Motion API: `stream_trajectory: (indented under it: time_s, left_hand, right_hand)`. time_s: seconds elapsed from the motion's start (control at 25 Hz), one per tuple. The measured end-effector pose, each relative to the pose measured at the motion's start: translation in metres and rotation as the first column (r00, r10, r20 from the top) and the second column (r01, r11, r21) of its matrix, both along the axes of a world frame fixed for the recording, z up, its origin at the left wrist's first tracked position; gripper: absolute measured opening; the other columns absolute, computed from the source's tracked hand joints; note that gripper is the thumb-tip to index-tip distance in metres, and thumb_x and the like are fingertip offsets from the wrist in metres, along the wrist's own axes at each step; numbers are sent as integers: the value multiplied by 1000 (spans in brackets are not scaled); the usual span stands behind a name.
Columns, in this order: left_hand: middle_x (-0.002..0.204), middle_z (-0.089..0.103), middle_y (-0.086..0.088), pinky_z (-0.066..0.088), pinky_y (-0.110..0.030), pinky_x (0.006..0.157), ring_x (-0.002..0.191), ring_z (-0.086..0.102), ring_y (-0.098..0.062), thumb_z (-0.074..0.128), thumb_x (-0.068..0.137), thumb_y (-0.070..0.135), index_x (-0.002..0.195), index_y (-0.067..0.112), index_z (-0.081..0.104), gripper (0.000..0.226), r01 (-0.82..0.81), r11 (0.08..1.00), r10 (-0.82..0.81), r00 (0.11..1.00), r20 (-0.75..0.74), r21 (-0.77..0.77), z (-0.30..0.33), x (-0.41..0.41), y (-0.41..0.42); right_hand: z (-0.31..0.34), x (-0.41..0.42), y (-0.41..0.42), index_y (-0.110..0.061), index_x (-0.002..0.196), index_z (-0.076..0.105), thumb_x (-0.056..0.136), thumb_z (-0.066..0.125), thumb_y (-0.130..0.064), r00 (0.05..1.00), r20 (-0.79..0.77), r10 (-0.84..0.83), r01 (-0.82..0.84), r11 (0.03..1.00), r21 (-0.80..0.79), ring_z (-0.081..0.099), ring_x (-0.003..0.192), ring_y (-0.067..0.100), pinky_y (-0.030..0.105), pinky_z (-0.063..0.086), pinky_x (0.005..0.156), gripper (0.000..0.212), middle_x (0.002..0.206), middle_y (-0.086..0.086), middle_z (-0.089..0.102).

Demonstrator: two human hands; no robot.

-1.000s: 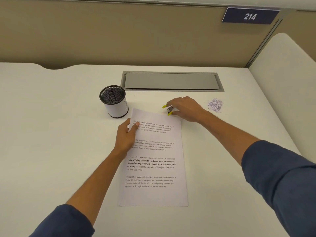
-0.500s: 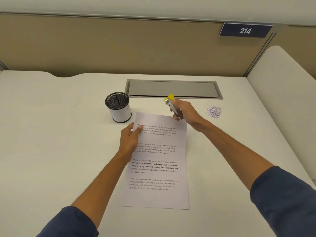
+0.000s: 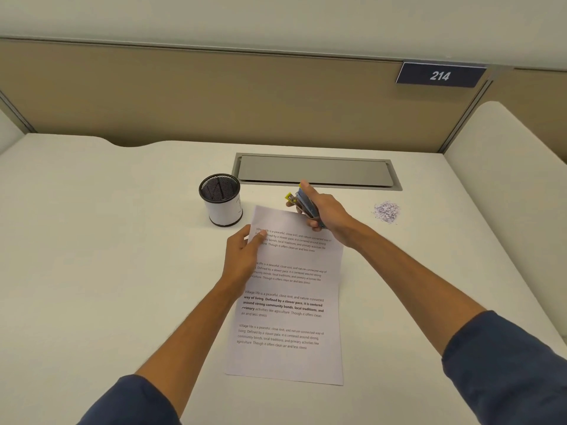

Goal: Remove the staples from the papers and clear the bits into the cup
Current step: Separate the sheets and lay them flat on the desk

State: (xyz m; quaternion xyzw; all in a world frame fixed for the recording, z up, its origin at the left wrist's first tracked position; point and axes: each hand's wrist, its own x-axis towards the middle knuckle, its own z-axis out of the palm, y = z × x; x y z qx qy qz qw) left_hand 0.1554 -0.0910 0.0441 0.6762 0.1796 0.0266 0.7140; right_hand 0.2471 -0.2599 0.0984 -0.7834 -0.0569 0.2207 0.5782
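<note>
Printed papers (image 3: 288, 320) lie lengthwise on the white desk (image 3: 107, 256) in front of me. My left hand (image 3: 244, 256) rests flat on their upper left part, fingers spread. My right hand (image 3: 325, 213) is closed around a metal staple remover with yellow tips (image 3: 299, 202), held just above the papers' top edge, tips pointing left. A black mesh cup with a white wrap (image 3: 221, 200) stands upright to the left of the papers' top. A small pile of paper bits (image 3: 387, 211) lies to the right of my right hand. No staple is discernible.
A grey cable hatch (image 3: 316, 170) is set into the desk behind the papers. A beige partition (image 3: 214, 96) with a "214" sign (image 3: 440, 75) closes the back. A second white desk surface (image 3: 515, 154) adjoins on the right.
My right hand picked the staple remover up off the desk, raised it, then lowered it toward the papers' top edge. My left hand stayed on the papers. The view tilted a little.
</note>
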Motion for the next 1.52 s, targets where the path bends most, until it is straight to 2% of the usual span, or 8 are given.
stream_trajectory:
  time_s: [0.08, 0.16, 0.24, 0.4, 0.6, 0.96, 1.32, 1.52]
  left_hand:
    - [87, 77, -1, 57, -29, 59, 75, 74, -21, 56, 99, 22, 106, 18, 67, 13, 10, 1000, -10, 1000, 20, 17, 1, -2, 0]
    - [90, 76, -2, 59, -31, 62, 76, 74, -21, 56, 99, 23, 106, 20, 67, 14, 18, 999, -19, 999, 33, 35, 2, -2, -1]
    - [92, 76, -2, 60, -35, 66, 77, 74, -21, 55, 100, 26, 106, 23, 67, 14, 29, 997, -32, 998, 49, 67, 3, -3, -1]
    - [94, 75, -1, 62, -40, 70, 78, 74, -21, 54, 100, 29, 105, 28, 66, 14, 49, 992, -58, 996, 72, 116, 4, -5, -5]
    - [97, 75, -2, 61, -39, 72, 81, 74, -21, 53, 101, 28, 108, 25, 66, 16, 89, 987, -104, 988, 112, 131, 7, -6, -9]
    - [97, 75, -4, 60, -33, 69, 83, 74, -22, 53, 100, 24, 107, 24, 66, 15, 113, 991, -122, 983, 140, 69, 14, -5, -14]
    - [97, 76, -4, 60, -38, 74, 85, 73, -26, 53, 101, 23, 109, 22, 67, 16, 133, 991, -132, 983, 130, -3, 15, -6, -15]
    - [99, 75, -6, 60, -40, 75, 87, 73, -28, 52, 101, 20, 107, 21, 67, 16, 145, 989, -143, 981, 133, -6, 15, -6, -16]
  right_hand:
    - [3, 0, 0, -16, 89, 72, 93, 46, -58, 993, 106, 44, -39, 998, -47, 46, 60, 11, 19, 38, 57, 49, 85, -8, 63]
    - [2, 2, -3, -22, 96, 73, 84, 60, -58, 945, 305, 121, -58, 976, -208, 59, 80, 6, 21, 47, 71, 40, 98, -14, 67]
    - [0, 5, -4, -27, 110, 71, 74, 66, -64, 865, 443, 237, -53, 920, -388, 61, 98, 9, 29, 50, 84, 52, 108, -12, 67]
    - [8, 3, -3, -31, 116, 69, 78, 62, -65, 784, 475, 400, -109, 842, -529, 59, 95, 12, 36, 52, 79, 52, 104, -11, 65]
    - [17, 5, 0, -29, 121, 65, 80, 63, -60, 763, 432, 481, -186, 803, -566, 57, 98, 12, 40, 50, 85, 52, 107, -11, 63]
    - [23, 6, 7, -15, 116, 68, 79, 73, -44, 790, 383, 479, -309, 850, -427, 61, 104, 14, 40, 50, 95, 47, 112, -5, 64]
    - [25, 4, 9, -19, 101, 76, 83, 72, -39, 780, 391, 489, -338, 855, -394, 62, 92, 15, 40, 52, 86, 27, 100, -6, 68]
    - [21, 6, 10, -22, 96, 78, 82, 68, -47, 759, 433, 486, -305, 853, -423, 65, 86, 19, 48, 52, 81, 30, 92, -7, 73]
